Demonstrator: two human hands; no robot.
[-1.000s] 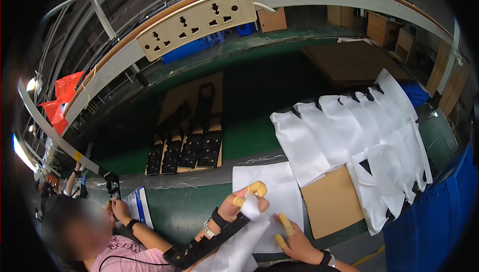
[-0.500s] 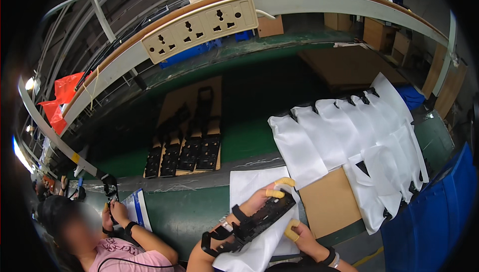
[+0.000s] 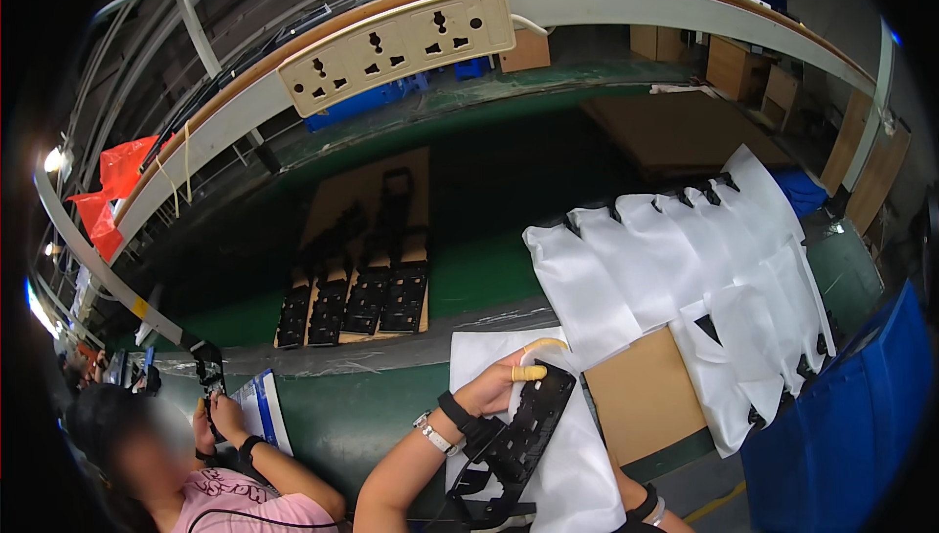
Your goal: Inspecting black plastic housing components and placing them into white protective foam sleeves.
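Observation:
My left hand [image 3: 501,388], with yellow finger cots on thumb and forefinger, pinches the top edge of a white foam bag [image 3: 577,469] low in the middle. A long black plastic part [image 3: 523,430] lies slanted along my left wrist, its upper end at the bag's mouth beside my fingers. Whether the part is inside the bag or on top of it, I cannot tell. My right hand is hidden under the bag; only its wrist [image 3: 641,504] with a dark band shows at the bottom edge.
A row of filled white bags [image 3: 685,259] overlaps to the right, above a cardboard sheet [image 3: 641,396]. A cardboard tray with several black parts [image 3: 362,293] lies on the green belt. A co-worker's hands [image 3: 210,411] hold a black part at lower left. A blue bin [image 3: 861,425] stands right.
The black part has swung up from lower left so its end reaches the bag's mouth. My left hand shifted to the bag's top edge. My right hand has slipped out of sight under the bag.

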